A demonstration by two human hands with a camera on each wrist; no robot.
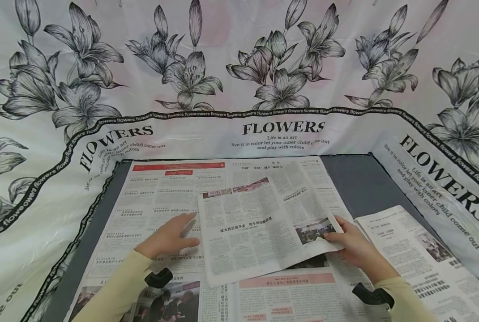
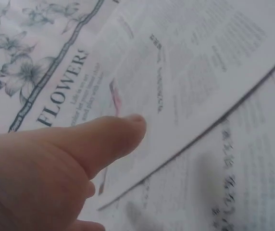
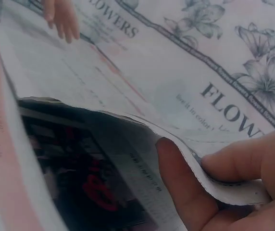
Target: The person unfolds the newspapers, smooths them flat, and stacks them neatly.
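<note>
A folded newspaper (image 1: 255, 228) lies at a slant over larger spread newspaper sheets (image 1: 143, 223), its near edge lifted. At its right edge my right hand (image 1: 354, 246) pinches it, thumb on top and fingers beneath; the right wrist view shows the folded layers (image 3: 195, 168) between thumb and fingers. My left hand (image 1: 168, 237) is beside the left edge, its fingers and thumb extended and holding nothing. In the left wrist view, the left thumb (image 2: 118, 134) points across the folded paper. Beneath the raised edge, a dark printed photo (image 3: 80, 168) shows on the sheet below.
Another stack of newspaper (image 1: 421, 264) lies at the right, partly behind the right forearm. The grey tabletop (image 1: 348, 179) shows around the sheets. A white cloth with printed flowers (image 1: 280, 80) hangs behind and along both sides. Black straps (image 1: 159, 278) sit at both wrists.
</note>
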